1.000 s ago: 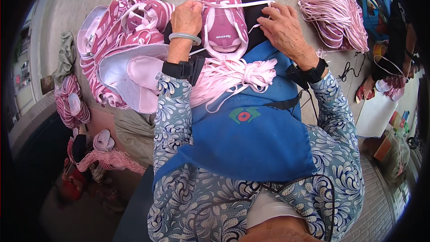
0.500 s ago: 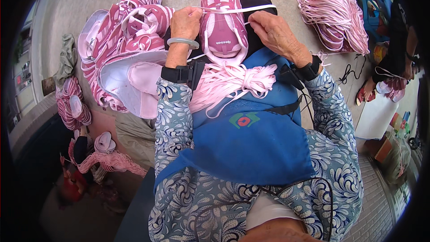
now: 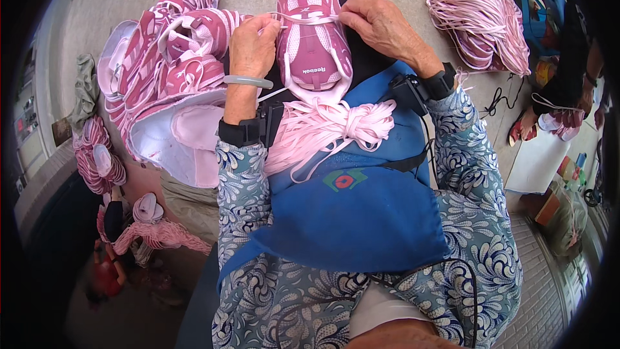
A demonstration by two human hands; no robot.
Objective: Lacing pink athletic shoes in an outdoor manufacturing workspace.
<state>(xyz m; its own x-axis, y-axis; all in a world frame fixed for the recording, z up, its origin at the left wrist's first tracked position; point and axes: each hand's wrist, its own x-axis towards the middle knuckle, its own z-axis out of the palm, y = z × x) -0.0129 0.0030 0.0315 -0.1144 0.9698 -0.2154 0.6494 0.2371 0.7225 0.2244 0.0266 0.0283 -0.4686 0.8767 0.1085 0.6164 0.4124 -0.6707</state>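
Observation:
A pink and white shoe upper (image 3: pixel 312 55) rests on my lap, over dark trousers and the blue apron (image 3: pixel 352 220). A pale shoelace (image 3: pixel 311 20) runs across its upper part, near the eyelets. At the shoe's left edge, my left hand (image 3: pixel 254 44) pinches one end of the lace. My right hand (image 3: pixel 381 26) is closed at the right edge, its fingertips on the lace where it meets the shoe. Just below the shoe lies a knotted bundle of pale pink laces (image 3: pixel 349 123) on the apron.
Stacked pink shoe uppers (image 3: pixel 135 68) stand to my left, with a large pale upper (image 3: pixel 171 132) nearest my arm. A heap of pink laces (image 3: pixel 468 3) over more uppers lies on the floor at right. Other people work at the far right and lower left.
My right hand has moved up and toward the shoe. The lace length that stretched out past the shoe's right side now lies pulled in across it. My left hand still pinches its end.

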